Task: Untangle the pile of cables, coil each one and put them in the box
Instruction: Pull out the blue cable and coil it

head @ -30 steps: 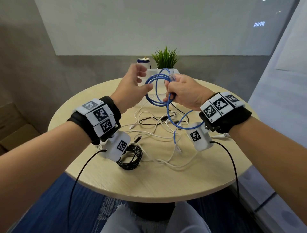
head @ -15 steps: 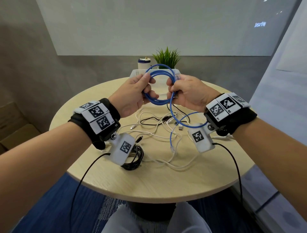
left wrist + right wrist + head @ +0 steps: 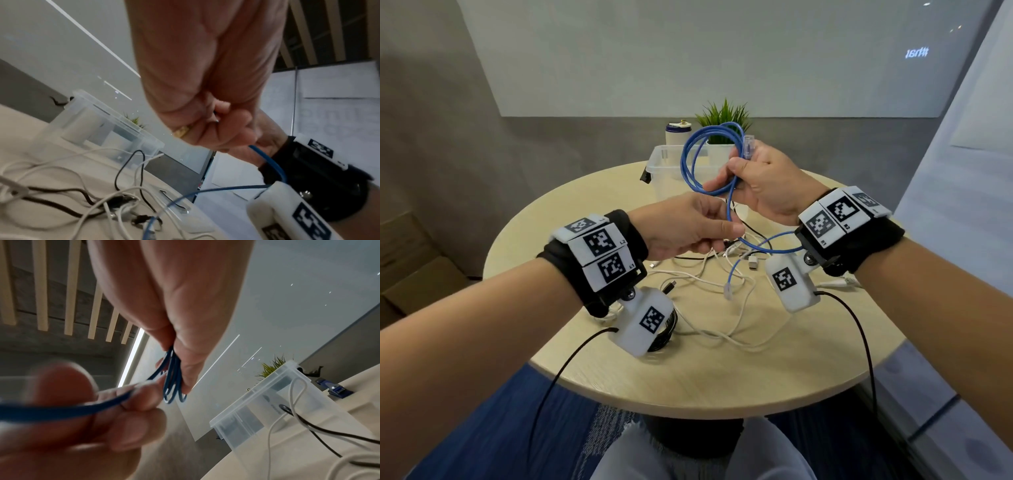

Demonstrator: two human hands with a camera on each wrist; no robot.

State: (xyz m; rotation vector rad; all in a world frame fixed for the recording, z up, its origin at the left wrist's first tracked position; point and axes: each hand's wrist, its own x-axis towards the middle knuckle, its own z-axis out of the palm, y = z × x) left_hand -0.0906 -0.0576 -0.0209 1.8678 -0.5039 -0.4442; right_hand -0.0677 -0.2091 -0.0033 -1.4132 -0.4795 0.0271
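Right hand [image 3: 765,185]: clamps stacked loops of blue cable [image 3: 690,161] between thumb and fingers, raised above table [image 3: 619,377], keeping finished turns together.
Left hand [image 3: 688,226]: pinches trailing blue run below coil, probably to feed the next turn.
Cable look: thin, blue, clear plug [image 3: 749,146] at top; free end dangling over loose white and black cables [image 3: 709,284].
Box [image 3: 664,164]: translucent, behind coil.

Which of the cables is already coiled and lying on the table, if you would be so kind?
The black cable, coiled at the table's near-left edge, partly behind the left wrist camera. The blue cable is coiled in hand; the white cables lie loose.
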